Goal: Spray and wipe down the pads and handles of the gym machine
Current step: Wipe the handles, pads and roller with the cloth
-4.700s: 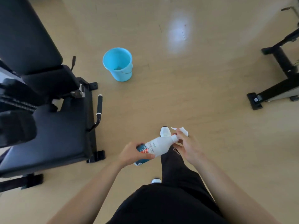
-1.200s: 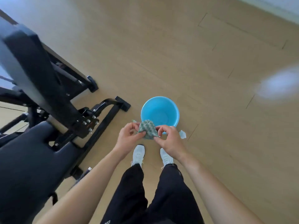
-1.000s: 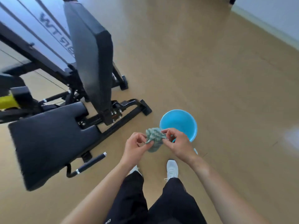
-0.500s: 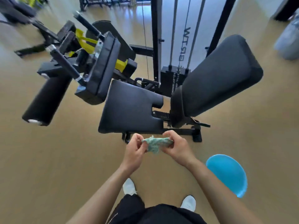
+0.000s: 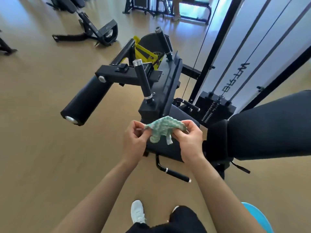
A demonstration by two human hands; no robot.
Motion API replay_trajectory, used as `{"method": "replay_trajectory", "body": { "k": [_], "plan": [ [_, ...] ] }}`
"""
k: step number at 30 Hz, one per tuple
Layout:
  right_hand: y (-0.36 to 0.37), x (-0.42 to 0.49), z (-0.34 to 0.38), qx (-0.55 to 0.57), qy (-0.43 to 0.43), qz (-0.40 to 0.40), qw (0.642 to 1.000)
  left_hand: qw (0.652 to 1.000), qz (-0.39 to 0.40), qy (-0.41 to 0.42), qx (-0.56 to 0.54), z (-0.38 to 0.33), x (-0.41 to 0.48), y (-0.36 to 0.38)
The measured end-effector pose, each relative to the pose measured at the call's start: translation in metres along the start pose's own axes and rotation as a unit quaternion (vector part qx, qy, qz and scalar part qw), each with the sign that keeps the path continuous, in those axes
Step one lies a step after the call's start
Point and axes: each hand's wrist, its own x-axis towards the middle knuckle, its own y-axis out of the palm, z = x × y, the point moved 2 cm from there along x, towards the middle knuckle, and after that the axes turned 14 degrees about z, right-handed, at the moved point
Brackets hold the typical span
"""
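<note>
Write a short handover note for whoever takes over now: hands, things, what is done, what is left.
Left hand and right hand each pinch one end of the green-and-white cloth, held above the seat pad, apparently touching no pad.
Blue bucket stands on the floor to the right. No spray bottle in view.
Done: cloth in hand; spraying cannot be judged.
Left: wipe seat pad, back pad, roller pad, upright handle, side handle.

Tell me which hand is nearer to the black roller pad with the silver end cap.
Left. The left hand grips the green cloth, below and to the right of the roller pad; the right hand grips the cloth's other end, farther right.
</note>
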Motion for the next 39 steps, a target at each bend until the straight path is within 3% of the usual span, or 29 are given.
{"method": "replay_trajectory", "body": {
  "k": [6, 14, 16, 18, 21, 27, 35, 39],
  "plan": [
    [0.036, 0.079, 0.058, 0.028, -0.085, 0.028, 0.996, 0.987, -0.077, 0.027, -0.135, -0.037, 0.072, -0.001],
    [0.063, 0.164, 0.072, 0.102, -0.106, 0.168, 0.975, 0.958, -0.229, 0.059, -0.164, -0.063, 0.138, 0.0],
    [0.067, 0.176, 0.065, 0.081, -0.077, 0.183, 0.977, 0.956, -0.214, 0.05, -0.193, -0.061, 0.144, 0.003],
    [0.072, 0.18, 0.053, 0.06, -0.04, 0.203, 0.976, 0.962, -0.149, 0.03, -0.227, -0.053, 0.145, 0.009],
    [0.078, 0.176, 0.037, 0.068, 0.003, 0.236, 0.969, 0.984, -0.09, 0.012, -0.153, -0.04, 0.144, 0.016],
    [0.075, 0.173, 0.046, 0.143, 0.083, 0.244, 0.956, 0.982, -0.134, -0.035, -0.129, -0.029, 0.151, 0.013],
    [0.105, 0.19, 0.091, 0.065, -0.055, 0.189, 0.978, 0.987, -0.117, 0.111, -0.028, -0.071, 0.176, -0.015],
    [0.11, 0.196, 0.095, 0.004, -0.095, 0.181, 0.979, 0.988, -0.092, 0.122, 0.032, -0.069, 0.183, -0.027]
  ]
}}
